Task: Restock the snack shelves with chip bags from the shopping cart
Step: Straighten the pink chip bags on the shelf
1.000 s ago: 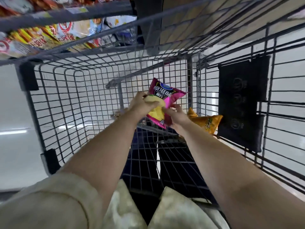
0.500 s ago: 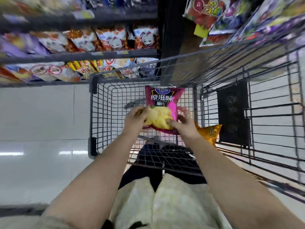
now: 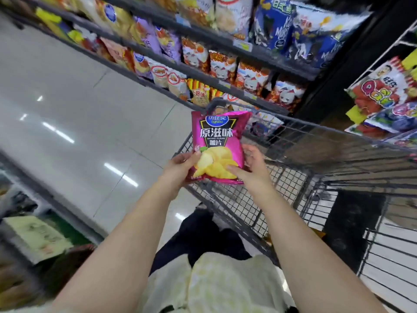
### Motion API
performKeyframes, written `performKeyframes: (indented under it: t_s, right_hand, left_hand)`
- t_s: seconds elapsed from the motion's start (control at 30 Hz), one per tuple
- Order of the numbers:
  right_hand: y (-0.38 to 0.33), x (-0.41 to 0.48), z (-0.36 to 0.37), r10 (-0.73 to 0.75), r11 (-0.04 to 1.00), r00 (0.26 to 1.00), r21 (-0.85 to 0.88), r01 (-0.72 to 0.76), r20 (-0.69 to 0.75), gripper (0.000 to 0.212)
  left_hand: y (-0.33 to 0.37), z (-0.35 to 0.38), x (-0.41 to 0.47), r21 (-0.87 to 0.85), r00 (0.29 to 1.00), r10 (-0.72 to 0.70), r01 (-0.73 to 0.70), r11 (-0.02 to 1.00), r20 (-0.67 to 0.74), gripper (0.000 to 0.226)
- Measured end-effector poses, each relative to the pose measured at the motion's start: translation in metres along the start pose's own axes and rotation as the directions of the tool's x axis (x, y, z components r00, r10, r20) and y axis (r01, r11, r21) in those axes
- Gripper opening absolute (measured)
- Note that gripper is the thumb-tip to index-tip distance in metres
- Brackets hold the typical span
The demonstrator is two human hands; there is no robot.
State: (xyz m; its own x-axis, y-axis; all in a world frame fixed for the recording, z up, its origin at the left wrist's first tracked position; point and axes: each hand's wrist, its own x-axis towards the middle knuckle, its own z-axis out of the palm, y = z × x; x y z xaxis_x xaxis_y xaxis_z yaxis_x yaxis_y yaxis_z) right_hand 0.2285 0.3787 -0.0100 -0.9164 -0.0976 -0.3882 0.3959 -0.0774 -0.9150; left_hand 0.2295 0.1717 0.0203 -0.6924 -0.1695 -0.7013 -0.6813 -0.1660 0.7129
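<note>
Glossy pale floor tiles and dark metal snack shelves crammed with crinkly foil packets fill the aisle beyond the fingers. Just above the near rim of the grey wire-mesh shopping cart, the magenta foil chip bag printed with yellow crisps stands upright, label facing the person, probably so it can be read and matched to a shelf slot. The left hand pinches its lower left corner and the right hand clasps its lower right edge, thumb across the front, gripping the puffy, slippery pack at its stiffer bottom seam.
</note>
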Motion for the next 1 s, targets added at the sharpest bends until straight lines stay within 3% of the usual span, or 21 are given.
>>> performKeyframes:
  t_s: [0.1,0.27,0.43,0.6,0.8,1.0]
  right_hand:
    - [-0.009,0.005,0.034,-0.017,1.000,0.991,-0.014,0.019,0.133,0.069]
    - [-0.032,0.024,0.105,0.005,0.999,0.956,-0.035,0.005,0.293,0.068]
    - [-0.065,0.057,0.200,-0.002,0.991,0.925,-0.120,0.051,0.379,0.047]
    - [-0.109,0.095,0.324,-0.082,0.979,0.882,-0.127,0.158,0.463,0.043]
    - [-0.173,0.140,0.465,-0.248,0.936,0.864,-0.122,0.331,0.438,0.043]
    - [-0.262,0.199,0.548,-0.388,0.908,0.867,-0.030,0.417,0.312,0.046]
  left_hand:
    - [-0.001,-0.038,-0.019,-0.074,1.000,0.022,-0.021,0.997,0.013,0.035]
    - [0.015,-0.105,-0.037,-0.223,0.993,0.119,-0.120,0.967,-0.018,0.065]
    - [0.054,-0.185,-0.032,-0.290,0.964,0.214,-0.251,0.923,-0.156,0.061]
    - [0.123,-0.290,-0.009,-0.290,0.922,0.306,-0.368,0.883,-0.239,0.059]
    - [0.242,-0.411,0.023,-0.186,0.855,0.464,-0.507,0.841,-0.230,0.050]
    - [0.370,-0.473,0.069,-0.144,0.788,0.598,-0.615,0.775,-0.144,0.042]
